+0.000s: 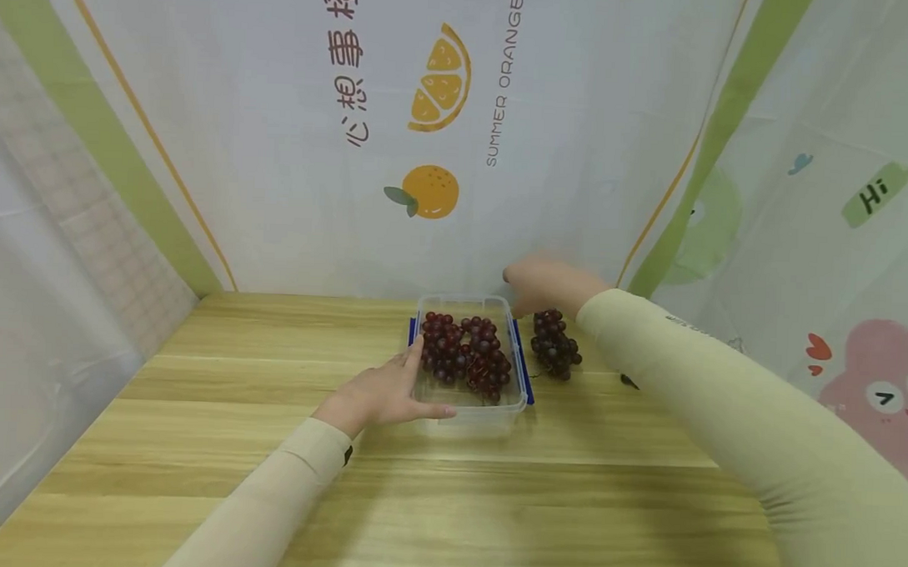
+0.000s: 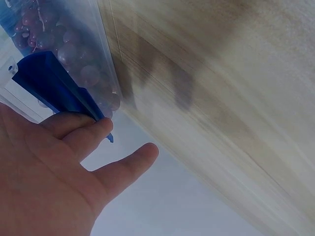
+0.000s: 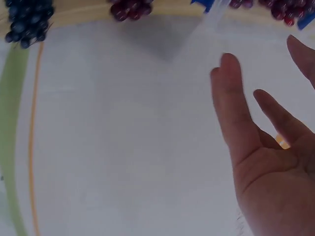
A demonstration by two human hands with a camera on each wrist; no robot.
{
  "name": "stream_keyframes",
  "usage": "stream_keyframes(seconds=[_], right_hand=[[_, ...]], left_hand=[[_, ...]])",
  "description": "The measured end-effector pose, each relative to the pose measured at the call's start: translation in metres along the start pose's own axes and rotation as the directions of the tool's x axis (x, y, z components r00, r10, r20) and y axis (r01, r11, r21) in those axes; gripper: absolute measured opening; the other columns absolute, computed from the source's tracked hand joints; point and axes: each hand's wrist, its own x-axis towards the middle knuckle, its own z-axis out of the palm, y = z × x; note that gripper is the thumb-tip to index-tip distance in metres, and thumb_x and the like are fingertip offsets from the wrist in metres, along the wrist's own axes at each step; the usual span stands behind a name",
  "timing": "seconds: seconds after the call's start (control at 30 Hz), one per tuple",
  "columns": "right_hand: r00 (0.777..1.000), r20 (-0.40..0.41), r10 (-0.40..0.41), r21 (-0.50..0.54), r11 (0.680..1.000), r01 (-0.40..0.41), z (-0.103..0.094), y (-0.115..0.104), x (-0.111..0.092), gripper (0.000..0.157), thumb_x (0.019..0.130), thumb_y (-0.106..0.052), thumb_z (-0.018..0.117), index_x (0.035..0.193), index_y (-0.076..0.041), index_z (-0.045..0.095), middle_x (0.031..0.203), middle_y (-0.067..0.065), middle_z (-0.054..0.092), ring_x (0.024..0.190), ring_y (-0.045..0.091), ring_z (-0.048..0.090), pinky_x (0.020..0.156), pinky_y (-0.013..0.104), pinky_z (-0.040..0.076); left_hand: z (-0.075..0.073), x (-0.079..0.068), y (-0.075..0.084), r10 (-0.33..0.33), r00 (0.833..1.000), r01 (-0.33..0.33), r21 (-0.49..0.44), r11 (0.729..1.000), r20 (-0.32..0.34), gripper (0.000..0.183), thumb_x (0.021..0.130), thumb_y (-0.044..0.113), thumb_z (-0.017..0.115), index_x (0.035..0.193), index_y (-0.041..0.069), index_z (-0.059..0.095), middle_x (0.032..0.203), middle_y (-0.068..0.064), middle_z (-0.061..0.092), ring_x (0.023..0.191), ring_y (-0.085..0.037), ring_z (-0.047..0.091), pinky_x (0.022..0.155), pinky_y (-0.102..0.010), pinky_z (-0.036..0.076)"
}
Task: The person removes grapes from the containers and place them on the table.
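A clear plastic container (image 1: 468, 411) with blue side flaps (image 1: 524, 365) stands on the table, and bunches of red grapes (image 1: 466, 359) lie inside it. My left hand (image 1: 378, 393) rests along the container's left side, thumb stretched over the front corner. In the left wrist view its fingers touch a blue flap (image 2: 56, 86). Raised behind the container's right rear corner is my blurred right hand (image 1: 551, 284). The right wrist view shows this hand (image 3: 275, 162) with spread fingers and nothing held. Below it, another grape bunch (image 1: 555, 345) lies right of the container.
A very dark grape bunch (image 3: 28, 20) lies farther right; my sleeve (image 1: 683, 375) mostly hides that area in the head view. The wooden table (image 1: 281, 494) ends at a white printed curtain (image 1: 313, 228), with more curtains on both sides.
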Motion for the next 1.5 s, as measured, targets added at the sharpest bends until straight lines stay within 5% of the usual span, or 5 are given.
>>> stream_keyframes(seconds=[0.27, 0.53, 0.97, 1.23, 1.5], right_hand=[[0.997, 0.023, -0.071, 0.0, 0.997, 0.071, 0.024, -0.033, 0.021, 0.063, 0.09, -0.019, 0.068, 0.146, -0.005, 0.044, 0.143, 0.014, 0.053, 0.128, 0.029, 0.054, 0.101, 0.041, 0.05], [0.997, 0.042, -0.07, 0.035, 0.997, 0.069, 0.049, -0.043, 0.038, 0.061, 0.089, -0.014, 0.067, 0.146, -0.007, 0.045, 0.143, 0.015, 0.052, 0.107, 0.023, 0.06, 0.076, 0.033, 0.051], [0.997, 0.051, -0.054, 0.108, 0.993, 0.048, 0.085, -0.041, 0.058, 0.046, 0.082, -0.004, 0.07, 0.126, -0.002, 0.06, 0.092, 0.005, 0.064, 0.071, 0.016, 0.05, 0.059, 0.029, 0.042], [0.997, 0.076, -0.031, 0.078, 0.997, 0.025, 0.094, -0.041, 0.063, 0.06, 0.086, -0.009, 0.069, 0.143, -0.005, 0.049, 0.118, 0.009, 0.065, 0.079, 0.017, 0.054, 0.064, 0.03, 0.043], [0.996, 0.089, -0.025, 0.06, 0.998, 0.02, 0.098, -0.04, 0.065, 0.054, 0.085, -0.021, 0.074, 0.134, -0.008, 0.057, 0.122, 0.007, 0.066, 0.09, 0.017, 0.06, 0.074, 0.033, 0.05]], left_hand=[[-0.002, 0.0, 0.0, 0.01, 1.0, -0.01, -0.001, 1.0, 0.01, 0.138, 0.06, 0.1, 0.039, 0.156, 0.019, -0.017, 0.165, -0.011, 0.012, 0.142, -0.035, 0.039, 0.109, -0.048, 0.043], [-0.003, -0.001, 0.002, 0.028, 1.0, -0.028, -0.003, 1.0, 0.001, 0.139, 0.06, 0.1, 0.039, 0.157, 0.016, -0.014, 0.164, -0.012, 0.012, 0.145, -0.033, 0.035, 0.111, -0.047, 0.041], [-0.003, -0.001, 0.001, 0.027, 1.0, -0.027, -0.009, 1.0, 0.004, 0.139, 0.06, 0.1, 0.039, 0.157, 0.016, -0.014, 0.164, -0.013, 0.013, 0.144, -0.035, 0.036, 0.112, -0.048, 0.04], [-0.002, -0.002, 0.001, 0.028, 1.0, -0.028, -0.016, 0.999, 0.001, 0.139, 0.06, 0.1, 0.039, 0.157, 0.016, -0.014, 0.164, -0.013, 0.013, 0.144, -0.035, 0.035, 0.112, -0.048, 0.04], [-0.003, -0.002, 0.001, 0.018, 1.0, -0.018, -0.013, 1.0, 0.008, 0.139, 0.059, 0.101, 0.038, 0.157, 0.018, -0.015, 0.164, -0.013, 0.013, 0.143, -0.036, 0.038, 0.112, -0.048, 0.041]])
